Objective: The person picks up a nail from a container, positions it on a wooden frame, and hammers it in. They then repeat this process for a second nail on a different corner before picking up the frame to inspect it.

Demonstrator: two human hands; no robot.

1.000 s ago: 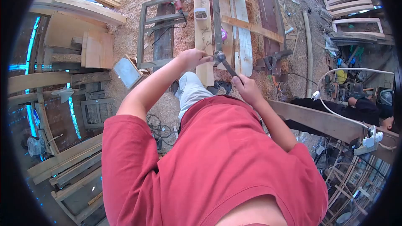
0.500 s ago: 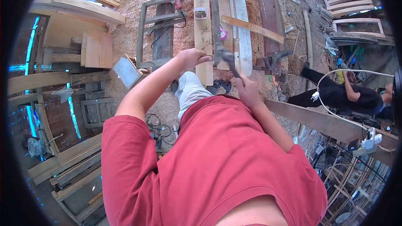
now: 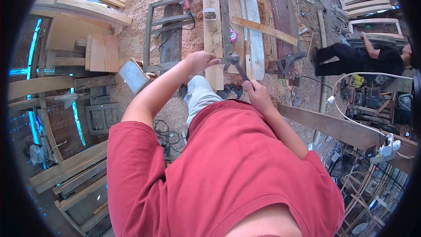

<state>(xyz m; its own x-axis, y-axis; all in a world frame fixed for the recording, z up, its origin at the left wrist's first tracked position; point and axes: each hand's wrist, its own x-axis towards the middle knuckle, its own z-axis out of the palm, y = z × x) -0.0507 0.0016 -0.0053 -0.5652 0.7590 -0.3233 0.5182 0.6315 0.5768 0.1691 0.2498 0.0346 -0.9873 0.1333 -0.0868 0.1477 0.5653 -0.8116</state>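
Observation:
My right hand (image 3: 258, 94) is closed around the handle of a hammer (image 3: 241, 71). The hammer's head is right at the lower right corner of a dark wooden frame (image 3: 227, 17). On the frame's bottom rail, just left of that corner, my left hand (image 3: 202, 60) is closed, fingers pointing toward the hammer. The frame lies across long planks. Beside its right upright, inside it, a white tub (image 3: 210, 15) of small pieces rests on a pale plank (image 3: 214, 72). A pink tape measure (image 3: 233, 37) lies just outside that upright.
A light wooden strip (image 3: 265, 30) lies across the planks to the right. Near the right edge a person in dark clothes (image 3: 359, 59) is close to stacked frames. A white cable (image 3: 351, 75) loops below them. Boards (image 3: 103, 52) lean at the left; shavings cover the floor.
The hammer's head has swung slightly and its handle is tilted differently at the frame corner. My left hand stays in place. The person at the right has moved up in the view.

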